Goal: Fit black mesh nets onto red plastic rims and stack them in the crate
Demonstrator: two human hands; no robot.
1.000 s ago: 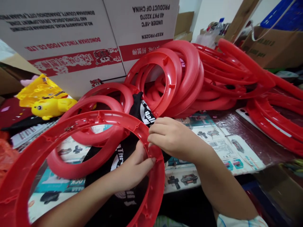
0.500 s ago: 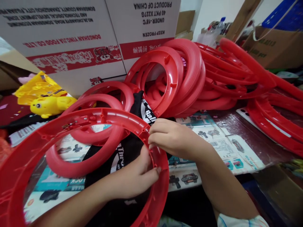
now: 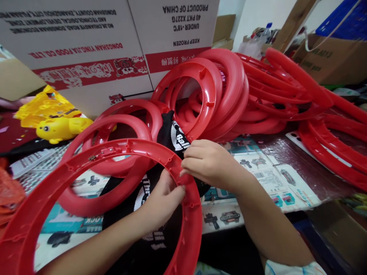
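A large red plastic ring [image 3: 191,214], its hollow ribbed side facing up, fills the lower left. My left hand [image 3: 166,198] grips its right part from inside the hole, thumb on the channel and fingers hidden beneath. Just above, my right hand [image 3: 208,162] is closed at the ring's upper right edge, its fingertips pinched over the channel; whatever is between them is too small to make out. Black cloth with white print [image 3: 176,137] lies under the ring and hands. Screws or small metal bits [image 3: 106,151] show in the ring's upper left channel.
Smaller red rings [image 3: 106,202] lie behind the large one. More rings are piled [image 3: 229,95] at the centre and right, before a white carton [image 3: 86,34]. A yellow toy [image 3: 63,128] and a grey tray [image 3: 31,162] stand at the left. Printed cardboard [image 3: 275,172] covers the table.
The large ring has tilted flatter, its upper edge a little lower. My left hand has moved up and slightly left along the ring, closer to my right hand.
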